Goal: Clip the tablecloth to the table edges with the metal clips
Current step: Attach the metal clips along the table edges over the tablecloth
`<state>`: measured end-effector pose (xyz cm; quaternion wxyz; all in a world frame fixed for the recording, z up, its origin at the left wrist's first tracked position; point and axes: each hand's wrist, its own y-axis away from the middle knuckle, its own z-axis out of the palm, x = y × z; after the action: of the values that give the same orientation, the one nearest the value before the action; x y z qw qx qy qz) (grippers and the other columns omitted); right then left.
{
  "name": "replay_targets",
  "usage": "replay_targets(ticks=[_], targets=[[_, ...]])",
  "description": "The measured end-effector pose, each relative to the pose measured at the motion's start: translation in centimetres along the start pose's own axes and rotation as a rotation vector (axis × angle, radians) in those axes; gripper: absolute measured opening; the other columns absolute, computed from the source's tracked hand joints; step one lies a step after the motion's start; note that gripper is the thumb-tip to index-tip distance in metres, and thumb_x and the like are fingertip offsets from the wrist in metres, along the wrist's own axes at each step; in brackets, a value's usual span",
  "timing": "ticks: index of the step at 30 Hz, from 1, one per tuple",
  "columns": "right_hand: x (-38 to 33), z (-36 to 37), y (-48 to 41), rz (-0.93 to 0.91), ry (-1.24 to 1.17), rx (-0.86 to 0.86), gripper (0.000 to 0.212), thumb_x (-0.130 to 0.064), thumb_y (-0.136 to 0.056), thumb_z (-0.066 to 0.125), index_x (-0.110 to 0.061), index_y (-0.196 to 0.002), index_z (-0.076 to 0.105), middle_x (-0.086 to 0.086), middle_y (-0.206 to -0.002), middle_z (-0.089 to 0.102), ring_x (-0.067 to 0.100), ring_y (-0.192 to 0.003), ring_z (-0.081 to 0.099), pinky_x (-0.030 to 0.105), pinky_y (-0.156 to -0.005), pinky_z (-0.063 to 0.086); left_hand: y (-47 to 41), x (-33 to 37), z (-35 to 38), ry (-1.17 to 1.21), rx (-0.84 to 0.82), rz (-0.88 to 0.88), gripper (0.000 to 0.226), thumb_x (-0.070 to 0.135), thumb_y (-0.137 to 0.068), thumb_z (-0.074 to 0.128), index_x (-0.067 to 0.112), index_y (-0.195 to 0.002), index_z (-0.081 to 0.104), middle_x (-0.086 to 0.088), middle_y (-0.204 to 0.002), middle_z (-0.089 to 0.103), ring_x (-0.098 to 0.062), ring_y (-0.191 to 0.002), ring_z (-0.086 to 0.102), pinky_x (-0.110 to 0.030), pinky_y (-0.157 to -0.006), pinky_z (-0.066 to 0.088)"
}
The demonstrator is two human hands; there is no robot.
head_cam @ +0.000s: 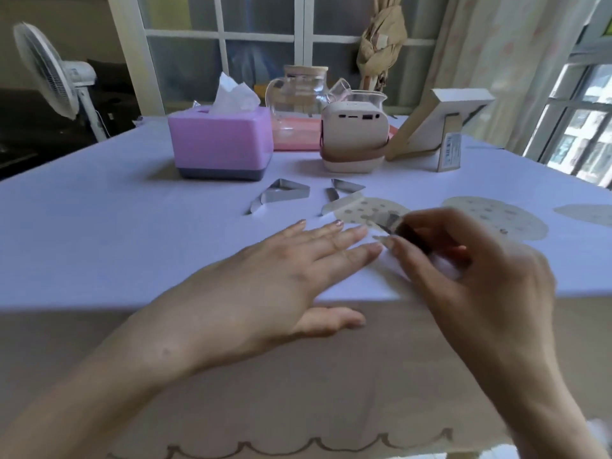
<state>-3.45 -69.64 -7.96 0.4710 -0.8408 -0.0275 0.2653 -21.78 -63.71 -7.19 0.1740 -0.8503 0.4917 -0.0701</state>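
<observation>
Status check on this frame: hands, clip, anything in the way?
Left hand flat, pressing tablecloth at the near edge. Right hand pinches one metal clip, not yet on the edge. Spare clips lie mid-table; nothing blocks the edge.

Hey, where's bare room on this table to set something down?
Widest: bare tablecloth left of the tissue box and loose clips. Crowded: far side, from tissue box to photo frame, and near edge under the left hand and right hand.

Left hand (265, 276), right hand (470, 270): two; tissue box (220, 144) one; fan (46, 71) one; clips (284, 191) several, blurred.
</observation>
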Motion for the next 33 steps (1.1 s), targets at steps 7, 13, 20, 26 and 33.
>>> replay_targets(ticks=[7, 13, 20, 26, 33], targets=[[0.3, -0.2, 0.1, 0.023, -0.065, -0.069, 0.017, -0.040, -0.071, 0.065, -0.030, -0.084, 0.068, -0.013, -0.076, 0.068, 0.014, -0.076, 0.067, 0.042, -0.069, 0.053, 0.0, 0.5, -0.9, 0.023, -0.113, -0.048, 0.080, 0.073, -0.069, 0.012, 0.046, -0.144, 0.007, 0.031, -0.146, -0.001, 0.012, -0.129, -0.021, 0.002, -0.100, -0.012], [0.8, -0.6, 0.0, 0.041, -0.155, -0.092, 0.013, -0.022, -0.073, 0.078, -0.024, -0.077, 0.066, -0.016, -0.067, 0.062, 0.010, -0.069, 0.059, 0.034, -0.069, 0.049, 0.3, 1.3, -1.6, 0.222, -0.129, -0.211, 0.070, 0.067, -0.075, 0.048, 0.043, -0.137, 0.029, 0.027, -0.148, 0.026, 0.006, -0.134, 0.027, -0.023, -0.112, 0.027], [0.2, -1.8, 0.3, 0.140, -0.692, -0.175, 0.024, -0.008, -0.065, 0.083, -0.018, -0.078, 0.066, -0.001, -0.078, 0.069, 0.012, -0.076, 0.064, 0.026, -0.073, 0.055, 0.5, 1.8, -1.9, 0.230, -0.089, -0.216, 0.060, 0.051, -0.079, 0.061, 0.034, -0.133, 0.041, 0.022, -0.143, 0.039, -0.002, -0.127, 0.041, -0.032, -0.104, 0.038], [-0.8, -1.4, 2.8, 0.136, -0.980, -0.174, 0.025, -0.004, -0.061, 0.078, -0.005, -0.081, 0.064, 0.005, -0.079, 0.069, 0.019, -0.079, 0.067, 0.023, -0.075, 0.054, 0.5, 1.9, -2.0, 0.217, -0.100, -0.225, 0.057, 0.042, -0.081, 0.064, 0.033, -0.132, 0.040, 0.015, -0.138, 0.046, -0.006, -0.122, 0.046, -0.033, -0.101, 0.039], [-1.2, 0.5, 6.3, 0.118, -1.199, -0.060, 0.022, -0.008, -0.058, 0.079, -0.009, -0.073, 0.062, 0.001, -0.077, 0.066, 0.015, -0.067, 0.066, 0.021, -0.067, 0.053, 0.5, 1.7, -2.0, 0.327, -0.064, -0.225, 0.045, 0.035, -0.078, 0.070, 0.036, -0.114, 0.043, 0.028, -0.122, 0.046, 0.010, -0.108, 0.045, -0.005, -0.090, 0.035]])
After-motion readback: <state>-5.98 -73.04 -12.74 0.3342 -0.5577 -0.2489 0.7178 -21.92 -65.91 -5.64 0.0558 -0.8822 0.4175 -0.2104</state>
